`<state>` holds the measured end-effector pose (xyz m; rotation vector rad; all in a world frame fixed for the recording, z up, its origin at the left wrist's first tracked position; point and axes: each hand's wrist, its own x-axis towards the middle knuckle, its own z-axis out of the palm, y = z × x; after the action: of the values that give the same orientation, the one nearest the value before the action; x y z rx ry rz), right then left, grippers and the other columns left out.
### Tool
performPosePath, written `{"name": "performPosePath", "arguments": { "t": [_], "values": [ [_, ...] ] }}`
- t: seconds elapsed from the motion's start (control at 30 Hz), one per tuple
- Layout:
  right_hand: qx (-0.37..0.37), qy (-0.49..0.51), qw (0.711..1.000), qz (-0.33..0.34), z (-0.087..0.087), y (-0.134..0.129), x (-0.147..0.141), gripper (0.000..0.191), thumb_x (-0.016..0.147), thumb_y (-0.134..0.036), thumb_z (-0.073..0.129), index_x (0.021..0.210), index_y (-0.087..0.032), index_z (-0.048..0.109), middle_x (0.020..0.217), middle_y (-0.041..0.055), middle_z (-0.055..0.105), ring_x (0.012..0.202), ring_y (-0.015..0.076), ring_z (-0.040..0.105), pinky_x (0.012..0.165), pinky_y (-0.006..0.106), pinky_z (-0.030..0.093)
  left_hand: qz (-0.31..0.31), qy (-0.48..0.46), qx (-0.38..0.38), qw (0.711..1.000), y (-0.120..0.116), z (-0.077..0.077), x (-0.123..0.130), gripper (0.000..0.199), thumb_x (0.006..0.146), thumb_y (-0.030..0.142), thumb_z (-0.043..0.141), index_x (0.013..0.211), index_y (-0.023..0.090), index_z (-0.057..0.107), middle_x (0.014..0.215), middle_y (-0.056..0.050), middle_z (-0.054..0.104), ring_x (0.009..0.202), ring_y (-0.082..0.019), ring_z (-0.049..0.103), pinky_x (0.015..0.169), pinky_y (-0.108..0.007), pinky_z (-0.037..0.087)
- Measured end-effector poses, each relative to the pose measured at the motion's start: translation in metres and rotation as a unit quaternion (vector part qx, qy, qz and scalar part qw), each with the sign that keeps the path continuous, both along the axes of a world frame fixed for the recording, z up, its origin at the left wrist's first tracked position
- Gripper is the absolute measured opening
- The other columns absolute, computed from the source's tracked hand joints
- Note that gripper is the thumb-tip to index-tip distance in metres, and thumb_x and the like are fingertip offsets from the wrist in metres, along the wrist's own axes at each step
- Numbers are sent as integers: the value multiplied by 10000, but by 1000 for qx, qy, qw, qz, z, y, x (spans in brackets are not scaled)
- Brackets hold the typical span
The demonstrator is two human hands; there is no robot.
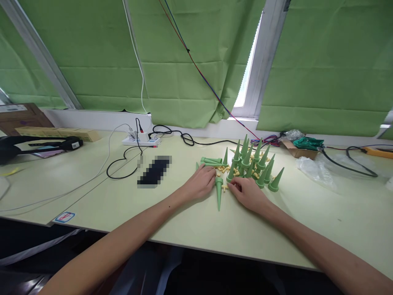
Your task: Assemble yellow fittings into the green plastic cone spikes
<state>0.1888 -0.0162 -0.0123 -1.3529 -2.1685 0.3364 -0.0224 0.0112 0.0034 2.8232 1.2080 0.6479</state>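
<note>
A green cone lies on the table between my hands, its tip toward the front edge. My left hand rests just left of its wide end, fingers bent, near some small yellow pieces; what its fingertips hold, if anything, cannot be made out. My right hand is to the right, thumb and index finger pinched at a small yellow T-shaped piece. Several green cones stand upright in a cluster behind my right hand, with yellow pieces among them. More green cones lie on their sides behind my left hand.
A blurred dark object lies left of my left hand. Farther back are a white power strip and black cables. At the right stands a cardboard box beside clear plastic bags. A black headband-like object is far left.
</note>
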Motion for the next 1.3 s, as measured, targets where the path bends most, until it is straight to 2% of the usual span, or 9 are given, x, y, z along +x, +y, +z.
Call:
{"name": "performPosePath", "arguments": {
  "t": [0.1, 0.23, 0.47, 0.63, 0.8, 0.97, 1.07, 1.13, 1.3],
  "values": [
    [-6, 4, 1000, 2, -1, 1, 0, 306, 963, -311, 477, 694, -192, 561, 621, 7, 596, 567, 155, 488, 574, 276, 308, -5, 5, -5, 1000, 1, -1, 0, 324, 978, 132, 294, 894, 170, 604, 899, -67, 668, 885, -224, 603, 1063, -484, 354],
    [-3, 7, 1000, -1, -1, 1, 0, 325, 963, -319, 476, 671, -195, 544, 600, 1, 577, 554, 153, 470, 563, 278, 303, -13, -3, -3, 1000, 3, -5, 0, 312, 930, 79, 332, 880, 173, 625, 922, -69, 690, 891, -222, 621, 1102, -486, 333],
    [9, 5, 1000, 5, -1, 1, 0, 345, 966, -323, 471, 646, -202, 519, 585, -1, 566, 541, 153, 464, 552, 280, 297, -25, -36, -23, 999, 3, -7, 0, 254, 868, 80, 445, 884, 173, 680, 940, -86, 707, 994, -252, 632, 1093, -479, 366],
    [12, 5, 1000, 7, -1, 1, 0, 344, 963, -319, 472, 645, -201, 531, 590, 7, 577, 539, 156, 469, 548, 281, 302, -25, -45, -28, 998, 2, -8, 0, 273, 869, 90, 446, 911, 173, 703, 968, -95, 716, 1030, -260, 629, 1091, -486, 382],
    [9, 18, 1000, 5, -1, 1, 0, 338, 959, -324, 474, 647, -201, 523, 577, -2, 558, 535, 151, 458, 546, 282, 298, -16, -61, -17, 998, -2, -4, 3, 330, 914, 94, 390, 1003, 145, 703, 1084, -114, 705, 1099, -257, 606, 1090, -473, 410],
    [24, 60, 998, 6, -1, 1, -1, 379, 973, -367, 462, 631, -205, 483, 538, -24, 484, 506, 132, 389, 533, 284, 283, 11, -144, 1, 990, -7, 2, 5, 343, 950, 148, 395, 1135, 146, 684, 1216, -112, 677, 1202, -243, 575, 1063, -438, 466],
    [37, 118, 992, 3, 3, -2, -1, 414, 995, -421, 431, 642, -207, 472, 525, -39, 429, 496, 124, 360, 529, 278, 296, -17, -217, 50, 975, -10, 6, 6, 300, 937, 155, 432, 1062, 166, 704, 1121, -93, 717, 1104, -220, 632, 1014, -423, 504],
    [32, 160, 987, 7, 7, -6, -2, 406, 1007, -447, 414, 693, -206, 502, 543, -40, 445, 503, 124, 392, 532, 272, 322, -55, -251, 77, 963, -12, 7, 8, 263, 915, 150, 465, 1010, 171, 709, 1055, -89, 734, 1028, -211, 662, 951, -410, 538],
    [19, 197, 980, 36, 12, -11, -2, 382, 1024, -454, 389, 779, -202, 539, 600, -32, 510, 514, 119, 428, 537, 263, 351, -134, -255, 87, 954, -18, 7, 11, 239, 871, 112, 493, 969, 167, 704, 1000, -94, 742, 961, -206, 673, 854, -379, 571]
  ]
}}
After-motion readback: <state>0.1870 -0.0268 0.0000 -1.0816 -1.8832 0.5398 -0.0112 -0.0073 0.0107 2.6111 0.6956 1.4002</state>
